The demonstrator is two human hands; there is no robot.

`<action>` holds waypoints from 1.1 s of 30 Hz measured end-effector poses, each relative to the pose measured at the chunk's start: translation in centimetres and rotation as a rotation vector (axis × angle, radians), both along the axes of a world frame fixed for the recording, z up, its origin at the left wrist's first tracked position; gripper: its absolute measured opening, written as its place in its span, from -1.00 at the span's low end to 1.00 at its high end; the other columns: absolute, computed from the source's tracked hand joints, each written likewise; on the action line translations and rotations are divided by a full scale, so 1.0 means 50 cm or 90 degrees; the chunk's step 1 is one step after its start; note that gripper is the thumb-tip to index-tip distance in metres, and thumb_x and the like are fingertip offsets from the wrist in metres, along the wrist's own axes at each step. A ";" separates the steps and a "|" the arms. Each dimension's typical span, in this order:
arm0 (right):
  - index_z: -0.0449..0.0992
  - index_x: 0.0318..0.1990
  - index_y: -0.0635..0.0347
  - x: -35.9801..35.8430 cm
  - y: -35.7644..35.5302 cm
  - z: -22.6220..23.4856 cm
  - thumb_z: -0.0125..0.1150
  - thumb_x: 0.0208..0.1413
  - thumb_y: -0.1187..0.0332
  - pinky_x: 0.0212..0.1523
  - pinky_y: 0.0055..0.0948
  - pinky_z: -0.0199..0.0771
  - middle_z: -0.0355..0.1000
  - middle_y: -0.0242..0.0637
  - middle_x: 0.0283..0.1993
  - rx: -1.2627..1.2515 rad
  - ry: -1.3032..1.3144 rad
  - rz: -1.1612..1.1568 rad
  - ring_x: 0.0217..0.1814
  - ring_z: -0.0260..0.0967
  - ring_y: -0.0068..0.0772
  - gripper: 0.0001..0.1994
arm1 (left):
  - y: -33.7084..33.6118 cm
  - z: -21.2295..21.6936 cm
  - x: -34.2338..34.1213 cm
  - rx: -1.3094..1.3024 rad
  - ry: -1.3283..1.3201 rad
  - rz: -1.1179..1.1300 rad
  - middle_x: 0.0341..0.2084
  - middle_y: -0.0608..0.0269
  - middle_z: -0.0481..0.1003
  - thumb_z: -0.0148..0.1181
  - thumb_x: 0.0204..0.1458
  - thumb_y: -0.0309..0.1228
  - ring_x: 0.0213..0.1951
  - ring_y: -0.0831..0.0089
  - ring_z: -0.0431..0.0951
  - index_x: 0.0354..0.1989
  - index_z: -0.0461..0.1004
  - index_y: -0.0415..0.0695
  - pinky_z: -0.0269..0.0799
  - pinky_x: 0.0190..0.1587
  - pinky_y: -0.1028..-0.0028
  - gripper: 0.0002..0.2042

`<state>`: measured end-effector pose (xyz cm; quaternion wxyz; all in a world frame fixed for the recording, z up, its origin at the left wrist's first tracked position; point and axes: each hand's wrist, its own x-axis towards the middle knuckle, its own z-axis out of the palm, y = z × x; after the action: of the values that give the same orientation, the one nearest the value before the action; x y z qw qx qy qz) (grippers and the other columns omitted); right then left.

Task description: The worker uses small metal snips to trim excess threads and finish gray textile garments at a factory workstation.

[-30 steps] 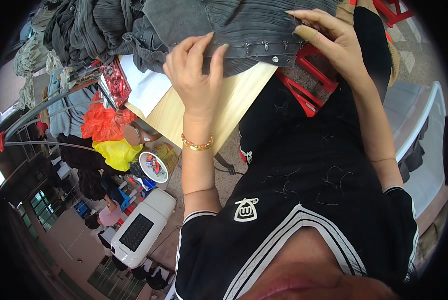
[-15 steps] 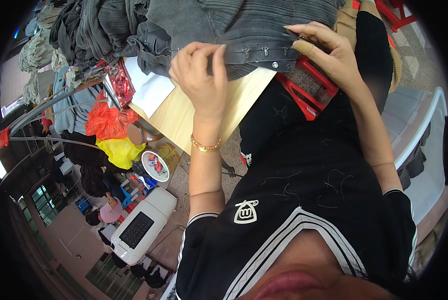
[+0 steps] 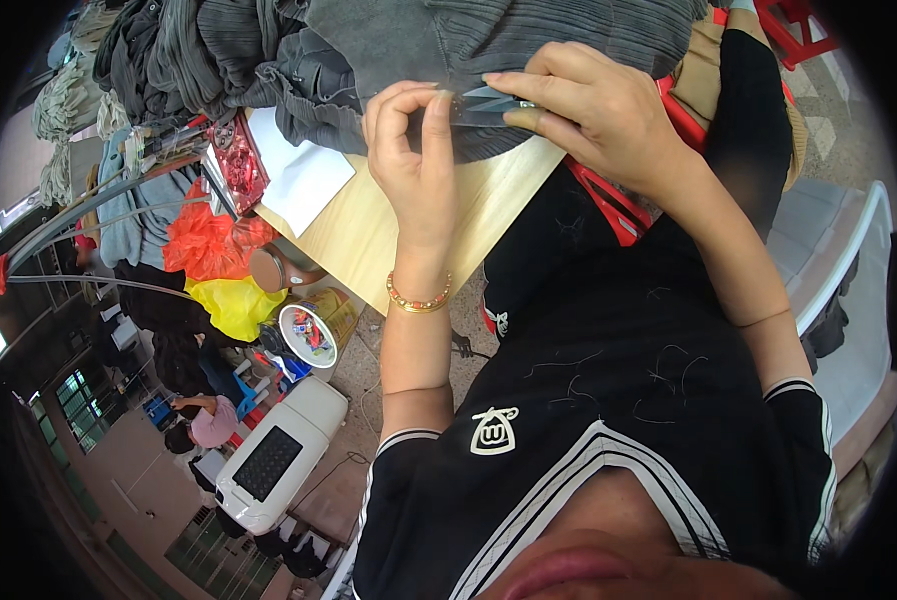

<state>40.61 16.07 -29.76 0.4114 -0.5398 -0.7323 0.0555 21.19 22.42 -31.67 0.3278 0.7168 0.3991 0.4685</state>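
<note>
A grey ribbed garment (image 3: pixel 569 30) lies over the far edge of a light wooden table (image 3: pixel 469 225). My left hand (image 3: pixel 419 160) pinches a fold of the garment's near edge between thumb and fingers. My right hand (image 3: pixel 599 110) holds small metal thread snips (image 3: pixel 494 98), their blades pointing left and almost touching my left fingertips at the pinched fold. A beaded bracelet sits on my left wrist.
More dark grey garments (image 3: pixel 199 50) are piled at the table's far left, beside a white sheet (image 3: pixel 304 170) and a red packet (image 3: pixel 237 160). Orange (image 3: pixel 204 240) and yellow bags (image 3: pixel 234 305) hang below. A white appliance (image 3: pixel 274 455) stands on the floor, a white chair (image 3: pixel 849 260) at right.
My left hand has gone from lying flat on the garment to pinching its edge. My right hand has moved left, bringing the snips up to the pinched spot.
</note>
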 end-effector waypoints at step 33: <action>0.54 0.12 0.25 0.139 -0.089 -0.076 0.24 0.22 0.44 -0.06 -0.66 0.32 0.40 -0.42 -0.18 -0.186 0.365 -0.015 -0.12 0.35 -0.64 -0.68 | 0.007 0.009 0.009 0.284 0.335 -0.040 -0.26 0.36 0.51 0.42 -0.11 -0.39 -0.14 0.36 0.42 -0.30 0.70 0.01 0.21 0.00 0.36 -0.84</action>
<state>47.56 11.63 -33.56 0.5197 -0.5638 -0.5648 0.3051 21.65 22.78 -31.25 0.0631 0.8788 0.3354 0.3334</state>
